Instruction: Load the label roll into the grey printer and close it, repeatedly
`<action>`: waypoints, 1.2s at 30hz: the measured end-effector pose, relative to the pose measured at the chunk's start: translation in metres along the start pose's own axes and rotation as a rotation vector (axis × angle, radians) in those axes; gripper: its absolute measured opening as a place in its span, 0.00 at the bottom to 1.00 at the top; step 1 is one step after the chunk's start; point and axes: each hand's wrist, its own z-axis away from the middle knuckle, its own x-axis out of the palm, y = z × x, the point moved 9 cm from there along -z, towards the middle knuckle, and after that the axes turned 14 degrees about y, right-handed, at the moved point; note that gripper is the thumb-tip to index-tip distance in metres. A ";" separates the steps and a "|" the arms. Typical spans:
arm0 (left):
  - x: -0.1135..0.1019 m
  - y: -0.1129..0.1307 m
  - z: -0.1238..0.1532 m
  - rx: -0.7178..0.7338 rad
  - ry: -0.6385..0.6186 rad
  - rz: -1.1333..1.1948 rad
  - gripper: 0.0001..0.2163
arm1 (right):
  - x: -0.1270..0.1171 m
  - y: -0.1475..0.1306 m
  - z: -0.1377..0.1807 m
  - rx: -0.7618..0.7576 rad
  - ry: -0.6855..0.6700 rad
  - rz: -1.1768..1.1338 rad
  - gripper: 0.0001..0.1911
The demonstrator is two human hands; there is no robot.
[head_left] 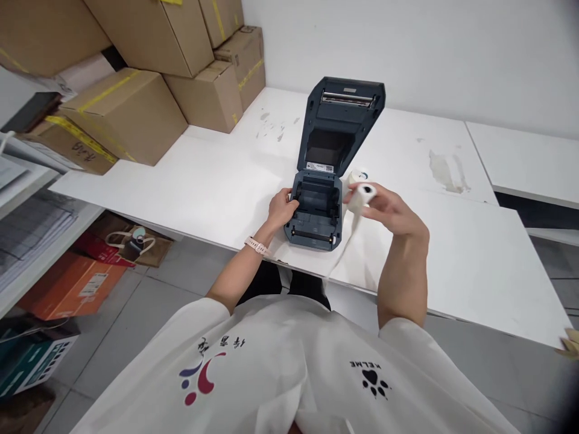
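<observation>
A dark blue-grey label printer [316, 223] stands on the white table with its lid [344, 120] raised; the roll bay inside holds no roll. My left hand [283, 208] grips the printer's left side, thumb over the rim and the other fingers partly hidden. To the right of the printer, my right hand [389, 208] holds a small white paper roll [363, 194] between thumb and fingers. From it a loose strip [350, 241] hangs toward the table's front edge. Behind the right hand sits another white roll [359, 176], partly covered.
Cardboard boxes [131, 111] with yellow tape are stacked at the back left of the white table [217, 175]. A wall rises behind. At left, a shelf [54, 241] stands beside an orange box [72, 283] on the floor. A gap separates the tables at right.
</observation>
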 end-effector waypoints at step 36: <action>0.014 -0.006 0.014 -0.227 -0.137 0.390 0.30 | 0.124 -0.016 0.050 -0.200 0.159 0.851 0.21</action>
